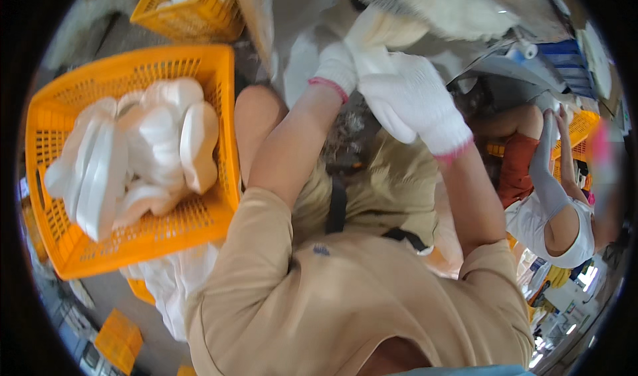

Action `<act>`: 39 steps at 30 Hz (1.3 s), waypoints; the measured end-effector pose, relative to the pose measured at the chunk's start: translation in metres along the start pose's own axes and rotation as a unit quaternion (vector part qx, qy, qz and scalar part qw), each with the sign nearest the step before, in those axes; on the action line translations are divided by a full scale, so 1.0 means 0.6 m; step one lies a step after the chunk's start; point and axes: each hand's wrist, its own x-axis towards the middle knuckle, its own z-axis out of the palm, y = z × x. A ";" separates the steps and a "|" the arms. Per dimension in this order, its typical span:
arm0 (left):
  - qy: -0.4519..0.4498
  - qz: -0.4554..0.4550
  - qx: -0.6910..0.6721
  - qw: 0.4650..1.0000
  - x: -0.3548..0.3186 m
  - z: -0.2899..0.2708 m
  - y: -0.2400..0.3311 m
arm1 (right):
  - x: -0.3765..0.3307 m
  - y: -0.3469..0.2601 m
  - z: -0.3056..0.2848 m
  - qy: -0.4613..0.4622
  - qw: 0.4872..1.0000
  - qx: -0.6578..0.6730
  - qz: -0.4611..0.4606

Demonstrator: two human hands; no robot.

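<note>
My hands wear white knit gloves with pink cuffs and meet in front of a grey machine housing. Between them is a pale, smooth sole-like piece (372,40), cream at its far end. My right hand (419,100) is closed around its near part. My left hand (337,64) grips it from the left side, with its fingers partly hidden and blurred. To my left stands an orange plastic crate (229,130) with several white shoe soles (159,133) piled inside, some on edge.
The machine housing (302,17) has whitish fluff (452,7) along its top. Dusty scraps (349,133) lie below my hands. Another orange crate (219,17) with white pieces stands at the far left. A co-worker in a white top (558,233) sits at the right.
</note>
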 end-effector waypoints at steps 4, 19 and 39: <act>0.099 -0.103 -0.239 0.961 -0.090 0.045 0.034 | -0.144 0.120 0.060 0.092 0.975 0.193 0.062; 0.045 0.106 0.332 0.936 -0.281 -0.004 0.177 | -0.300 0.272 0.029 0.217 0.970 0.016 0.110; 0.113 -0.075 -0.147 0.980 -0.001 0.091 0.050 | 0.216 0.285 0.116 0.220 0.965 0.093 -0.106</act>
